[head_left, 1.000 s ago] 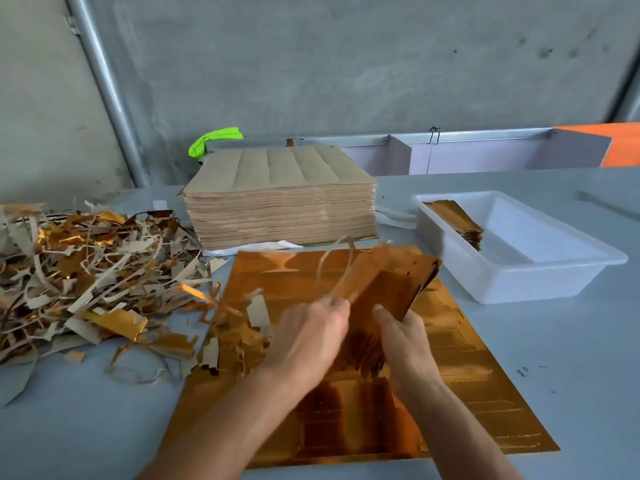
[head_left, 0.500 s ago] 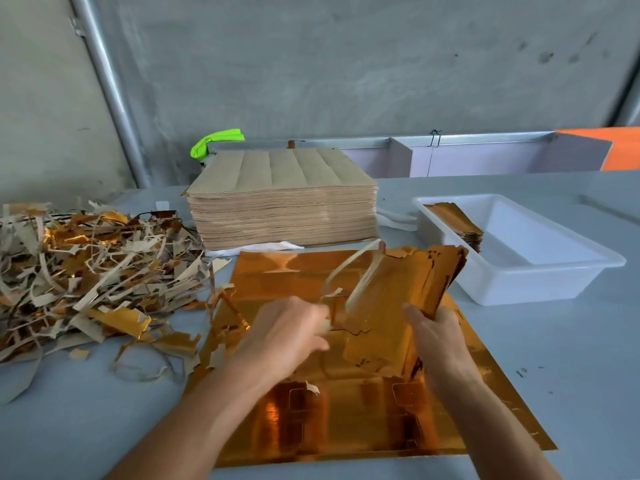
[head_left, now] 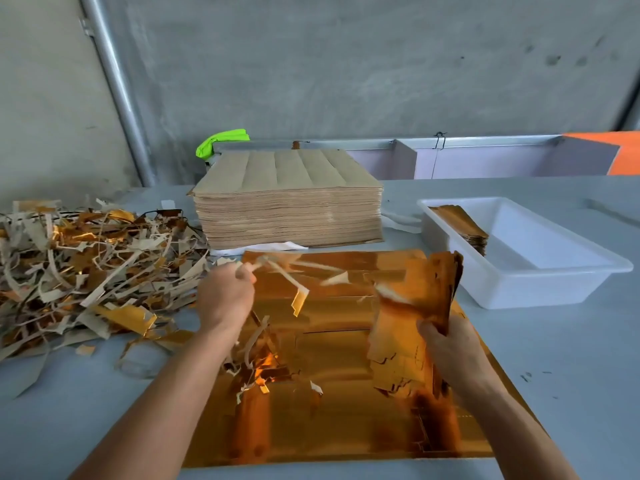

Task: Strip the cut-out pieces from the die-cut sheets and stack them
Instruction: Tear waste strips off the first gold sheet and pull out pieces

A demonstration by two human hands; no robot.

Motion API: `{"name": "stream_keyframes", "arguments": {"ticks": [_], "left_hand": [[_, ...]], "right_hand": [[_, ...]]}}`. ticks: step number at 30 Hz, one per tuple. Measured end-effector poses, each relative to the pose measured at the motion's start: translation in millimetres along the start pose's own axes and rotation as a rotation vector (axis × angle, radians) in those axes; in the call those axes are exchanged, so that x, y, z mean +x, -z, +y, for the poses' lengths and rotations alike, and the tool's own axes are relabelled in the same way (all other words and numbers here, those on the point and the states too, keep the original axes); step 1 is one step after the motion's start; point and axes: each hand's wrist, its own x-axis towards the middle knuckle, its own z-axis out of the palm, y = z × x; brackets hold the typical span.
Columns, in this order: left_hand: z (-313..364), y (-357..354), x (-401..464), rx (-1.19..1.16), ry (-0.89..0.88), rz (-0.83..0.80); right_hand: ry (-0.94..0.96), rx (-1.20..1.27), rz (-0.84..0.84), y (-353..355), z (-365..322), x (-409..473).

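Left hand (head_left: 225,296) has torn the waste strip (head_left: 277,268) free leftward, right hand (head_left: 446,344) still gripping the cut-out bundle (head_left: 412,306); ready to stack.

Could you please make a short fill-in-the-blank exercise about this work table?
1. The right hand grips a bundle of gold cut-out pieces above the gold ___.
2. The left hand pinches waste strips, with the scrap pile on its ___ side.
3. The white tray already holds a small ___ of cut-out pieces.

Missing words: sheet; left; stack
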Motion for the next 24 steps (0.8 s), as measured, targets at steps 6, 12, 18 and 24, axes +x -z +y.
{"name": "stream_keyframes", "arguments": {"ticks": [6, 12, 18, 24], "left_hand": [[-20.9, 27.1, 22.7, -0.094, -0.010, 0.058], [-28.3, 48.5, -2.0, 0.184, -0.354, -0.426], [-38.5, 28.5, -31.6, 0.754, -0.410, -0.804], [-30.2, 27.4, -34.0, 0.600, -0.394, -1.039]], "right_hand": [[-0.112, 0.052, 0.088, 20.9, 1.6, -2.9], [-0.133, 0.173, 0.088, 17.7, -6.6, -10.8], [-0.128, 0.288, 0.026, 4.6, -9.9, -13.2], [-0.103, 0.316, 0.006, 1.5, -10.4, -16.5]]}}
